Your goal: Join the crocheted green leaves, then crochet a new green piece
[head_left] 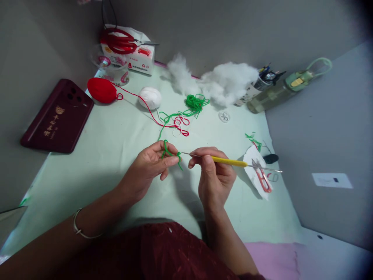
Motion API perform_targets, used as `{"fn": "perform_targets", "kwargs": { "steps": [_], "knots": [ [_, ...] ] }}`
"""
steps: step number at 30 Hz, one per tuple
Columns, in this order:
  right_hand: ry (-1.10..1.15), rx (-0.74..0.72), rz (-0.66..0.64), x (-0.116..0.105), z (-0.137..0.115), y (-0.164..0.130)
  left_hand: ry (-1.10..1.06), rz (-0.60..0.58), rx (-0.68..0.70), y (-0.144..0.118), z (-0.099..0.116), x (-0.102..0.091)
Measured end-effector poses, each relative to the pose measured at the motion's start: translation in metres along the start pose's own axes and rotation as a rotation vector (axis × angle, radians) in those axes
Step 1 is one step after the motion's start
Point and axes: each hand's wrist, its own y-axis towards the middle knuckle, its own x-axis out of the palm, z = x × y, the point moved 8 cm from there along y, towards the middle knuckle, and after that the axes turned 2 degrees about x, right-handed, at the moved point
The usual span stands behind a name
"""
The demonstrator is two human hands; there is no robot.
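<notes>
My left hand (151, 165) pinches a strand of green yarn (178, 157) between thumb and fingertips, with a loop of it running over the forefinger. A short tail of the yarn hangs below the pinch. In my right hand (215, 175) is a crochet hook (230, 161) with a yellow handle, held like a pen. Its thin metal tip points left and meets the yarn close to my left fingertips; whether it is through a loop is too small to tell. From the left hand the strand leads back to a tangled green yarn bundle (196, 103).
Behind my hands lie a red yarn ball (101, 90), a white yarn ball (150, 97) and white stuffing (230, 81). A dark red phone (58, 116) leans at left. Thread snips (262, 177) rest on white paper at right, near a green bottle (272, 95). Red-handled scissors (122, 41) top a box.
</notes>
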Motion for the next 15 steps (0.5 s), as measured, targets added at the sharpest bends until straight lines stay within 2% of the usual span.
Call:
{"fn": "perform_targets", "kwargs": {
  "steps": [7,15],
  "knots": [
    [0.013,-0.012,-0.049,0.0052,-0.0022,-0.0004,0.008,-0.003,0.002,0.0007,-0.0006,-0.0005],
    [-0.039,-0.018,-0.035,0.0048,-0.0024,0.0001,0.022,0.000,-0.006,-0.0012,-0.0013,-0.0008]
  ]
}}
